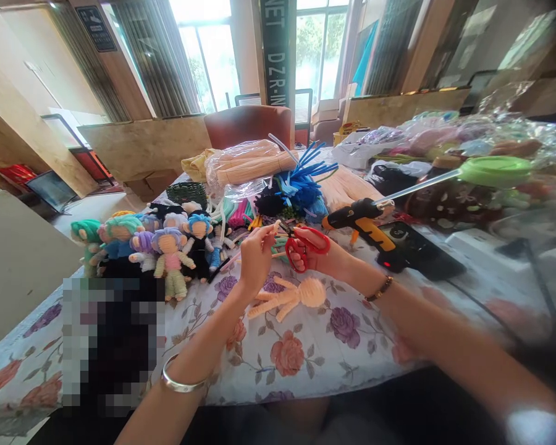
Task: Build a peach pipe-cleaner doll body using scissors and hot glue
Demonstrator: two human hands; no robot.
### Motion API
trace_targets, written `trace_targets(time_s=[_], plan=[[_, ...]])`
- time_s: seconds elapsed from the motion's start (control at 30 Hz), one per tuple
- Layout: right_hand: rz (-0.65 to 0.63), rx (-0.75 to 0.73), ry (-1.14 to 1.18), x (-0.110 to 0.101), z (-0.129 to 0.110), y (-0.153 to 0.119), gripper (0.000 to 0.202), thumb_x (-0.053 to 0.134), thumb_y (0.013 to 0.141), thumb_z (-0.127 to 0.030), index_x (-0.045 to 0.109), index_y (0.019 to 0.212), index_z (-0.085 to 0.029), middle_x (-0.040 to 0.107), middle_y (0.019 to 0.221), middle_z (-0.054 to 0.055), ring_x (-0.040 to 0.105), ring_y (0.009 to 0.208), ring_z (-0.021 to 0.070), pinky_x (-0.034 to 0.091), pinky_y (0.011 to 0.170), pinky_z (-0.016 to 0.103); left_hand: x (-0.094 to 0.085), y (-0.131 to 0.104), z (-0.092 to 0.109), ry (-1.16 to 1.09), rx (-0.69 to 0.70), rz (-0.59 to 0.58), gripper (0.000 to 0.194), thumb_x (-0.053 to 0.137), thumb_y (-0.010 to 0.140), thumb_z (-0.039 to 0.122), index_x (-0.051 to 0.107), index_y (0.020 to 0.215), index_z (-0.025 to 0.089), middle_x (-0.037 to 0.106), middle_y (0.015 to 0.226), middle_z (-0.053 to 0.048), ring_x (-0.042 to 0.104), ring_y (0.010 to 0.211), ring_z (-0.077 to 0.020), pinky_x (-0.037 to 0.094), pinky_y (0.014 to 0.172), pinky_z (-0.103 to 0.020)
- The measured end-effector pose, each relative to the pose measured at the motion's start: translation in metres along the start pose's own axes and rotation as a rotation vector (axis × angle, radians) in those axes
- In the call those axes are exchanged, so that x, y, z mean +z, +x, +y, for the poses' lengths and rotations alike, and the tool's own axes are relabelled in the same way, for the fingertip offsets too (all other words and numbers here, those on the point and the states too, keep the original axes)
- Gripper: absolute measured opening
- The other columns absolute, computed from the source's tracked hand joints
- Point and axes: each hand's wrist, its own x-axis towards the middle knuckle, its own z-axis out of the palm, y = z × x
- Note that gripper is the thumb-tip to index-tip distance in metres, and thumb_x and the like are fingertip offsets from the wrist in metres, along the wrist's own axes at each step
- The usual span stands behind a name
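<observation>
My right hand point(301, 252) has its fingers through the loops of red-handled scissors point(319, 241), whose blades point toward my left hand. In a pinch, my left hand point(258, 250) holds a small pale piece point(277, 226) at its fingertips, close to the blades. Whether the blades touch that piece is too small to tell. Below both hands, a peach doll body point(311, 292) with a round head and thin limbs lies flat on the flowered tablecloth point(287, 355). It looks wound from fuzzy pipe cleaners and has no hair or clothes.
Several finished dolls point(169, 256) stand at the left. A glue gun point(359, 219) with a clear stick lies to the right, near a dark phone-like slab point(421, 247). Blue pipe cleaners point(306, 176) and a wrapped peach bundle point(250, 162) sit behind. Plastic bags point(426, 133) fill the back right.
</observation>
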Motion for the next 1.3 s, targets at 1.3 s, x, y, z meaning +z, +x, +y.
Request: trace_targets(time_s=[1.3], plan=[[-0.140,-0.177,-0.251,0.001,0.008,-0.002,0.043,0.043,0.089,-0.054,0.052,0.068,-0.017,0.049,0.061,0.000,0.045,0.054,0.0103,0.032,0.053,0.026,-0.008,0.005,0.000,-0.181,0.014,-0.036,0.030,0.049,0.084,0.034,0.057,0.060,0.017,0.057,0.059,0.001,0.047,0.058,-0.0108,0.038,0.061,-0.023]])
